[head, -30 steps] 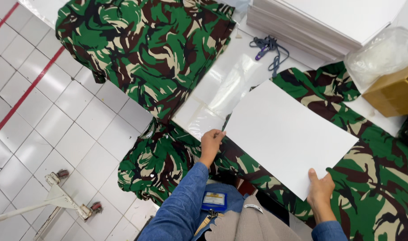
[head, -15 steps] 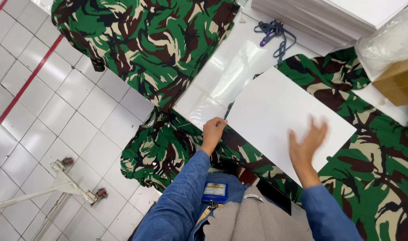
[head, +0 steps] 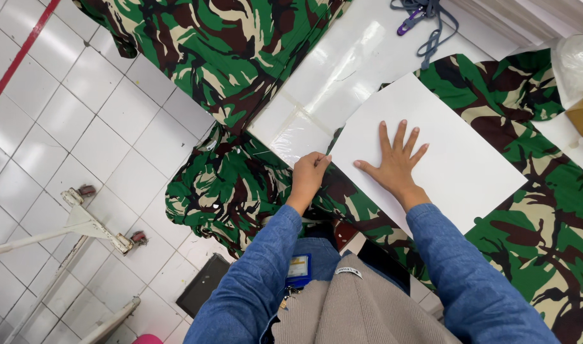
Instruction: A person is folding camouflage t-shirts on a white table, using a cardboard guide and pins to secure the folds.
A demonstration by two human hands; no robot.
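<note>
A green, brown and cream camouflage fabric (head: 546, 210) is spread across the frame's right. On it, at centre, a white rectangular card sheet (head: 457, 153) is pressed by the flat, spread right hand (head: 396, 162). Its left corner is pinched by the left hand (head: 307, 178).

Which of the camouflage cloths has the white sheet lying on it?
The camouflage cloth on the table, under both hands; the right hand presses the white sheet flat on it. The other camouflage cloth, farther away, carries nothing.
</note>
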